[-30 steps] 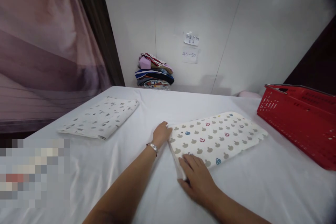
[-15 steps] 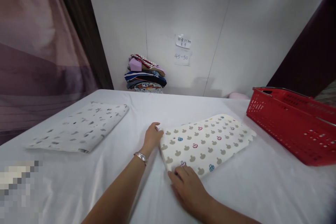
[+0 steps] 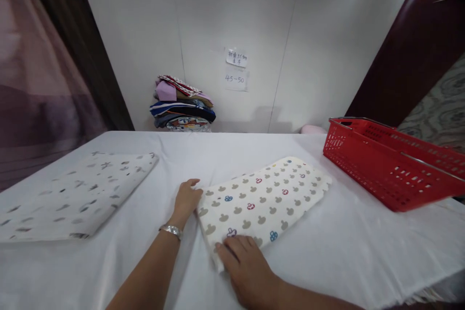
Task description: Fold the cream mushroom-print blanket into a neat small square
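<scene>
A white folded cloth point(image 3: 261, 198) with grey, blue and red mushroom prints lies on the white-covered table in front of me. At its far left corner is my left hand point(image 3: 186, 202), a silver bracelet on the wrist; thumb and fingers close on the cloth's corner. My right hand point(image 3: 247, 266) rests palm down over the near left part of the same cloth, fingers laid on top and thumb apart from them. The cloth's lower corner shows beyond that thumb. Further left lies another folded white cloth point(image 3: 83, 193) with grey leaf-like marks, touched by neither hand.
A red perforated basket point(image 3: 385, 164) with metal handles stands on the table's right side. A stack of folded textiles point(image 3: 183, 106) sits against the back wall beyond the table. Paper notes point(image 3: 236, 69) are stuck on that wall. Pinkish curtain fabric point(image 3: 39, 82) hangs at left.
My view has shifted, so everything sits further left in the picture. Both hands stay at the mushroom-print cloth's left edge; its near corner now shows past my right thumb.
</scene>
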### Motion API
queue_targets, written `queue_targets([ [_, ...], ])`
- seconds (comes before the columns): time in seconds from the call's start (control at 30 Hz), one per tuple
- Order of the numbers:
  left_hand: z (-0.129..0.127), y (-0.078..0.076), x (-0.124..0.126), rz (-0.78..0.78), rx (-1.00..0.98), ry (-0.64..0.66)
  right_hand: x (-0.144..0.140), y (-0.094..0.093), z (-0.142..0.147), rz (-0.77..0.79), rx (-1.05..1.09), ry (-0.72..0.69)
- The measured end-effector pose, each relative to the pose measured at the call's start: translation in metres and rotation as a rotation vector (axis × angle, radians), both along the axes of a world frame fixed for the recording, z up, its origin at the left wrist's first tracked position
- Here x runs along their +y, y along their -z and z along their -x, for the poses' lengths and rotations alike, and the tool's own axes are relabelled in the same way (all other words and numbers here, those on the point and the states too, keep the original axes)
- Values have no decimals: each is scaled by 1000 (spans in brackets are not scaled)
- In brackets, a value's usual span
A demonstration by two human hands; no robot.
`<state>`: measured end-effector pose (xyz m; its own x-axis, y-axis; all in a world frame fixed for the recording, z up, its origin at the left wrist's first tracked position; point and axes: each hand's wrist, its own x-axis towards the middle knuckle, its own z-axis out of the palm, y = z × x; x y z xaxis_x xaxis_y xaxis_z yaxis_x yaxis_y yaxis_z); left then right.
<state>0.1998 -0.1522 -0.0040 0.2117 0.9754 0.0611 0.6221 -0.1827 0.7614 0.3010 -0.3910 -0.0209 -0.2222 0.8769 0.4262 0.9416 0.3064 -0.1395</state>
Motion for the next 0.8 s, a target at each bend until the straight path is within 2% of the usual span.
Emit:
queue_targets([
  [0.13,-1,0,0,-29,-20,12,10,5,1,0,-11,37],
  [0.27,5,-6,3,-32,-67,28,13,-4,5,33,124,-15],
  [0.4,21,-19,8,120,-167,25,12,-13,11,36,317,-133],
  [0.5,33,-26,8,219,-230,47,12,-18,14,45,511,-157],
  [0.63,44,-38,1,332,-264,157,9,-34,10,112,824,-105],
  [0.8,54,-68,-13,434,-334,363,-5,-69,1,184,1168,-103],
])
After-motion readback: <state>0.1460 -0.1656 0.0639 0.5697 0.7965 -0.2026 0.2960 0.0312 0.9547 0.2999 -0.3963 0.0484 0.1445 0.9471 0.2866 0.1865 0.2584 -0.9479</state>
